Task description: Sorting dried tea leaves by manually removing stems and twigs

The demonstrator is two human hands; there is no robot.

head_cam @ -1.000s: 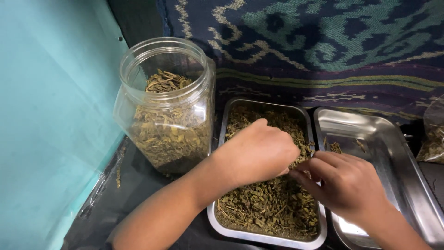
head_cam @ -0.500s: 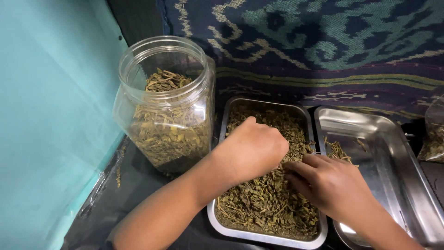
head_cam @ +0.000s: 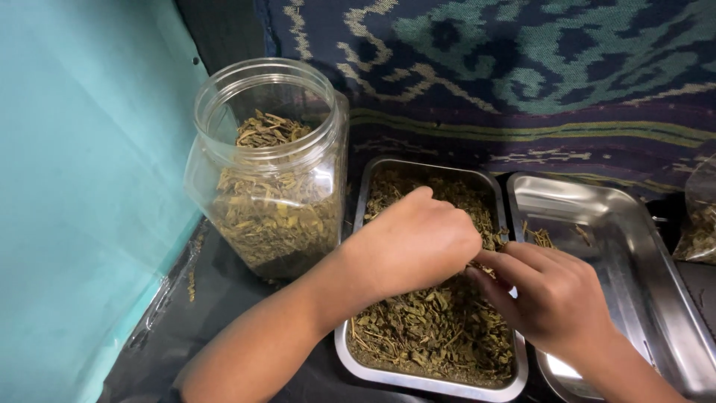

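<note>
So both my hands are down in the steel tray (head_cam: 356, 357) of dried leaves (head_cam: 425, 328), left hand (head_cam: 418, 242) and right hand (head_cam: 556, 295) curled, pinching bits, next to the plastic jar (head_cam: 268, 164).

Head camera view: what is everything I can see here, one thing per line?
Clear plastic jar: one, transparent, open, part-filled with dried leaves, at left.
Steel tray of dried leaves: one, silver, centre, full of brown-green leaves.
Second steel tray: one, silver, right, nearly bare, a few stems.
Clear plastic bag: one, at right edge, holds dried leaves.
Woven cloth: one, dark blue with teal pattern, behind.
Teal wall: one, left.
Left hand: over the full tray, fingers curled.
Right hand: beside it, fingertips meeting the left's.
</note>
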